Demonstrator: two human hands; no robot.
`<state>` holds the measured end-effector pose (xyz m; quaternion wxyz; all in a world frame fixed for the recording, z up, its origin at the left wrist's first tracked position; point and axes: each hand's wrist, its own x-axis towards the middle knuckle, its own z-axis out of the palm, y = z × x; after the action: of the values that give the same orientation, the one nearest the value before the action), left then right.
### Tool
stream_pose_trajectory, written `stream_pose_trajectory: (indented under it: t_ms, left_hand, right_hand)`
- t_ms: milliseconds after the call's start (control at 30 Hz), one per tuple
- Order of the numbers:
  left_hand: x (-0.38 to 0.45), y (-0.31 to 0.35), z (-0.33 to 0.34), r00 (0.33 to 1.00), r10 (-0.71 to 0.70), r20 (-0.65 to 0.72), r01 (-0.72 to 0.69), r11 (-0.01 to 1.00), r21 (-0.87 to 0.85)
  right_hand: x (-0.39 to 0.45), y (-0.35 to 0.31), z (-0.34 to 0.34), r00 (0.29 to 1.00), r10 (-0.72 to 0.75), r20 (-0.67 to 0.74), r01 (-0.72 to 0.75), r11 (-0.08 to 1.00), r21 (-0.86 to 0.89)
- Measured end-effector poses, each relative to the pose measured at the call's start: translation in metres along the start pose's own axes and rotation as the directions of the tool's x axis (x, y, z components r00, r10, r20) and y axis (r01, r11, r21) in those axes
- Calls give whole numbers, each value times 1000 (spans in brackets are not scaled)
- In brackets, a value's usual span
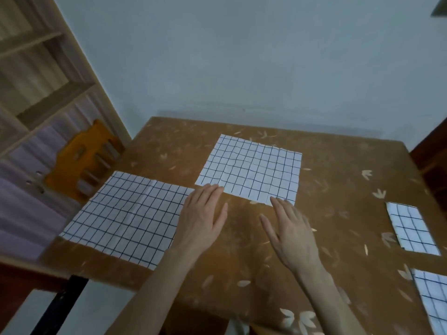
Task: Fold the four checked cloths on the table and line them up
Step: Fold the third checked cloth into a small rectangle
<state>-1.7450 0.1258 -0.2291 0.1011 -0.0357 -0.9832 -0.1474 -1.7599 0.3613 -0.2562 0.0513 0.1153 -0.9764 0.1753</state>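
At the table's (242, 262) middle, you are laying your left hand (203, 213) and right hand (290, 233) flat, fingers straight, gripping nothing, at the spread checked cloth's (251, 168) near edge. It is looking thin and limp, so you are probably best pinching its two near corners.

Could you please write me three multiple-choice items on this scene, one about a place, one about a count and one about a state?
1. Where do the folded cloths lie?
A. along the table's right side
B. at the left edge
C. on the chair

2. How many checked cloths lie spread open and flat?
A. one
B. two
C. four

3. How are the hands?
A. both fists clenched
B. one lifting a cloth
C. both flat, fingers straight

Answers:
1 A: the folded cloth and the second folded cloth sit near the table right edge.
2 B: the middle cloth and the left cloth.
3 C: the left hand and right hand reach the middle cloth's near edge with fingers extended.
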Motion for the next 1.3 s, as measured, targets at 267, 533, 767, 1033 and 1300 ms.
stream_pose_trajectory:
  t_ms: [267, 533, 767, 1033, 1300]
  left_hand:
    - [85, -60, 74, 991, 109, 74, -111, 994, 22]
    - [153, -114, 180, 960, 178, 216, -195, 979, 60]
    - [164, -118, 247, 927, 134, 351, -185, 976, 115]
    - [130, -102, 264, 891, 109, 440, -177, 978, 115]
    - [56, -61, 251, 851, 171, 496, -232, 971, 63]
  right_hand:
    - [84, 20, 58, 999, 47, -7, -47, 999, -13]
    - [146, 44, 142, 983, 149, 104, -147, 989, -24]
    - [164, 60, 213, 947, 181, 265, -155, 981, -113]
    - [133, 79, 223, 898, 175, 404, -115, 979, -169]
    - [48, 112, 190, 873, 136, 468, -74, 986, -148]
